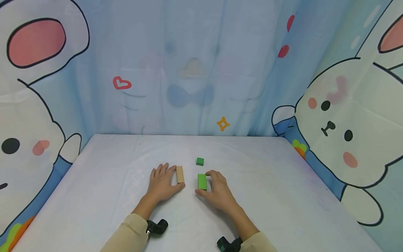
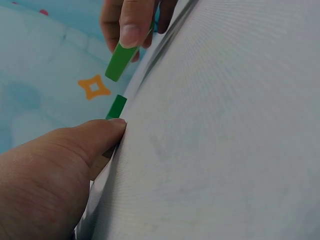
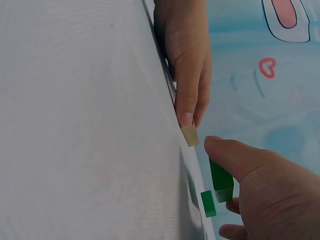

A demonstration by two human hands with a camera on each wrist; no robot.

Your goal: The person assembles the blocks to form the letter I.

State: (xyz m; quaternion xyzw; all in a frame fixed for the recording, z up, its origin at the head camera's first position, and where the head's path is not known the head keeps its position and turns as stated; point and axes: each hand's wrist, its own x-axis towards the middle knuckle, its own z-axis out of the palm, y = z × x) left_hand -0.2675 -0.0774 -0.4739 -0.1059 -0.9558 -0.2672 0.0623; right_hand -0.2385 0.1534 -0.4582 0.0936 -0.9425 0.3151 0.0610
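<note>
In the head view my left hand [image 1: 163, 183] pinches a plain wooden block [image 1: 179, 174] by its ends, thumb at the near end and index finger at the far end. To its right, my right hand [image 1: 218, 192] holds a bright green oblong block [image 1: 202, 182] the same way. A gap separates the two blocks. Farther back, beyond the green block, a small dark green block [image 1: 199, 161] sits on the white table, touched by neither hand. From the left wrist, the thumb covers most of the wooden block [image 2: 99, 166]. Whether the held blocks touch the table is hard to tell.
A white cloth covers the table [image 1: 283, 196]. Behind it hangs a blue curtain [image 1: 141, 42] printed with cartoon rabbits, which also runs along both sides. Each wrist wears a black strapped device, such as the left wrist camera [image 1: 158, 226].
</note>
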